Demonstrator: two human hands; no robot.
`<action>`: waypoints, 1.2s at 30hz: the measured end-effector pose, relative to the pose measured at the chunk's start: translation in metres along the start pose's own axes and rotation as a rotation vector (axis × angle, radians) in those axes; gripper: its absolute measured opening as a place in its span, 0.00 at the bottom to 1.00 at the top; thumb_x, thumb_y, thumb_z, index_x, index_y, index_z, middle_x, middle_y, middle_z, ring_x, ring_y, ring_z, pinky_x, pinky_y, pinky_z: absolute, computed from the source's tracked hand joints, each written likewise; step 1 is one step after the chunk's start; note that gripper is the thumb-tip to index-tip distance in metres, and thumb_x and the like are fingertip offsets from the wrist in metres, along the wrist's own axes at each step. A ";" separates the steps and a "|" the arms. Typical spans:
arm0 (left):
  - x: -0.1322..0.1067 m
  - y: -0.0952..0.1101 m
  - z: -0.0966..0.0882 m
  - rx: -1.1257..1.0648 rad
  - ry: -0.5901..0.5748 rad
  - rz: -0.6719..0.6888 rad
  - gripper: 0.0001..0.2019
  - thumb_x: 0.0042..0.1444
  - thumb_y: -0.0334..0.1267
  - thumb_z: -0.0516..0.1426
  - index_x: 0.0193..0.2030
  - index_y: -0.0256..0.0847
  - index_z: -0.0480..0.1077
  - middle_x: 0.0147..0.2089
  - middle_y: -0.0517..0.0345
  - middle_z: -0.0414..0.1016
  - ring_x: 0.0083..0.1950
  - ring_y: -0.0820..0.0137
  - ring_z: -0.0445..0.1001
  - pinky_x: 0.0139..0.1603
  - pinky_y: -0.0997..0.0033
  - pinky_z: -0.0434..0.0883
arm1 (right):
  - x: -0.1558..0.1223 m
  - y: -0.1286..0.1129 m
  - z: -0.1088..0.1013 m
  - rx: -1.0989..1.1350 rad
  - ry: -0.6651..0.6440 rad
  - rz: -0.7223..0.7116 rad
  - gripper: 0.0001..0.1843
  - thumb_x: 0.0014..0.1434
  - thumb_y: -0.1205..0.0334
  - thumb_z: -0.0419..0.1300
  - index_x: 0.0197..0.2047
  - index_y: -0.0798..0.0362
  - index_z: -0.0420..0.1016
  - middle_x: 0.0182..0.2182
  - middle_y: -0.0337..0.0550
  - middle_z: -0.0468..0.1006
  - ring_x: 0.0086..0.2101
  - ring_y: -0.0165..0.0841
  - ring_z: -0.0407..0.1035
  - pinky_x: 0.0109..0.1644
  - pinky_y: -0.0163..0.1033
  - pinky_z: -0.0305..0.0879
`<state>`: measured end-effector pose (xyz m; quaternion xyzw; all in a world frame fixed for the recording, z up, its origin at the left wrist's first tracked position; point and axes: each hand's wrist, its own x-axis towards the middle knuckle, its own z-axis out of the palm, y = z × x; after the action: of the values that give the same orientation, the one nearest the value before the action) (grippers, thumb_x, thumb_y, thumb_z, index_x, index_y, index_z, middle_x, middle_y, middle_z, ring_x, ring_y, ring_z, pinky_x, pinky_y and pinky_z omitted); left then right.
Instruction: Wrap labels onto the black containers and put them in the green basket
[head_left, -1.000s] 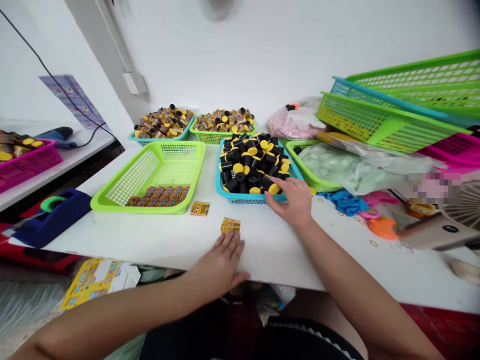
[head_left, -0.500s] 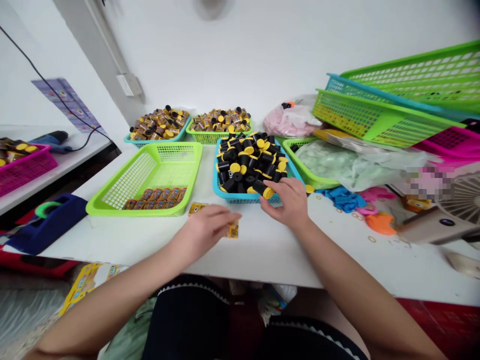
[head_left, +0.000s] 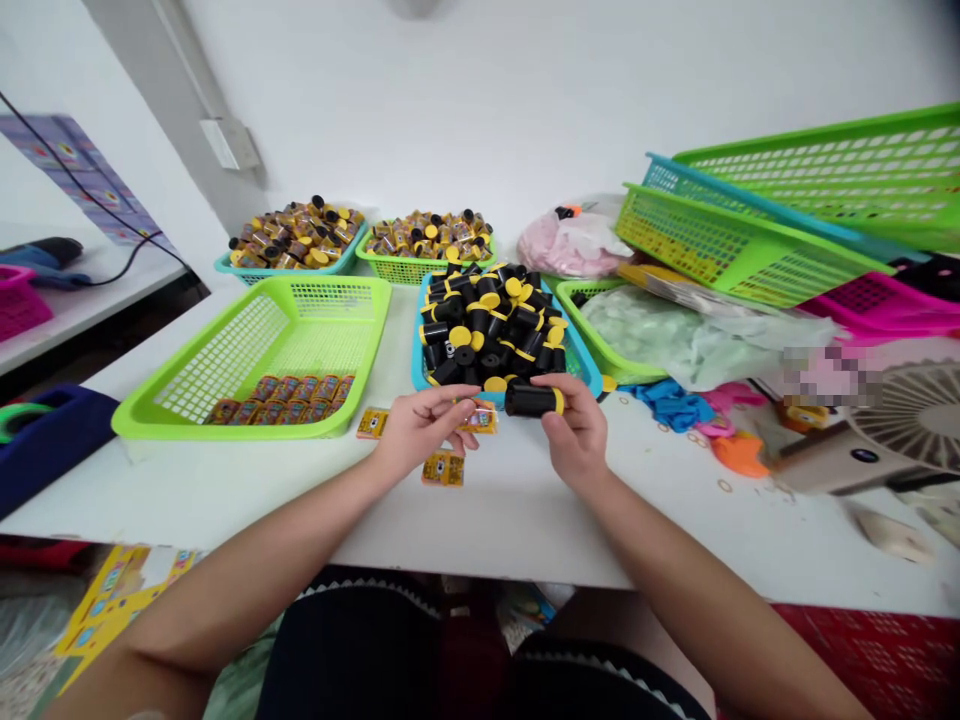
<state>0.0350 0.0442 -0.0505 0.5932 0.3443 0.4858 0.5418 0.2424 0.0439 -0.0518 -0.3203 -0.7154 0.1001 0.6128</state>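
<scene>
My left hand [head_left: 420, 425] pinches a printed yellow-orange wrapper [head_left: 481, 417] that sticks out to the right of its fingers. In my right hand [head_left: 577, 428] lies a black film canister [head_left: 529, 401] with a yellow cap, held sideways between thumb and fingers. A small gap separates canister and wrapper. Flat on the table below my left hand is a stack of yellow labels [head_left: 444, 468]; another yellow label stack [head_left: 372, 423] lies left of that hand. Just behind both hands stands a blue basket [head_left: 592, 378] heaped with black canisters [head_left: 491, 330] with yellow caps.
At left a green basket [head_left: 225, 432] holds rows of wrapped canisters [head_left: 289, 400]. Two full baskets of wrapped canisters [head_left: 296, 235] stand behind. At right are stacked baskets [head_left: 712, 240], plastic bags [head_left: 652, 325], balloons [head_left: 679, 403] and a fan [head_left: 862, 440]. A tape dispenser [head_left: 45, 450] sits far left.
My right hand has lifted a canister out of the blue basket and brought it in front. My left hand has picked up a wrapper from the table and raised it toward the canister.
</scene>
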 end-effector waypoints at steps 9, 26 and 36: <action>-0.002 0.005 0.003 -0.014 0.013 -0.025 0.24 0.56 0.56 0.60 0.47 0.35 0.77 0.18 0.60 0.75 0.15 0.74 0.72 0.13 0.80 0.64 | 0.002 -0.006 -0.003 0.099 -0.100 -0.017 0.16 0.65 0.49 0.55 0.48 0.49 0.72 0.38 0.45 0.76 0.36 0.35 0.73 0.38 0.40 0.71; 0.000 -0.002 0.007 -0.327 0.117 -0.114 0.22 0.53 0.52 0.64 0.43 0.33 0.79 0.38 0.48 0.83 0.26 0.70 0.80 0.25 0.73 0.78 | -0.003 -0.002 -0.001 0.132 -0.247 0.013 0.13 0.64 0.55 0.57 0.51 0.47 0.72 0.39 0.46 0.73 0.40 0.36 0.71 0.42 0.42 0.73; -0.001 0.001 0.004 -0.044 -0.073 0.133 0.22 0.43 0.38 0.71 0.45 0.37 0.75 0.41 0.52 0.82 0.39 0.66 0.81 0.43 0.68 0.78 | 0.007 -0.006 -0.003 -0.022 -0.269 -0.073 0.14 0.59 0.62 0.61 0.50 0.47 0.71 0.31 0.41 0.74 0.32 0.34 0.70 0.36 0.40 0.71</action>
<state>0.0382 0.0415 -0.0497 0.6201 0.2734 0.5062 0.5334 0.2427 0.0428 -0.0420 -0.2846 -0.8033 0.1117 0.5112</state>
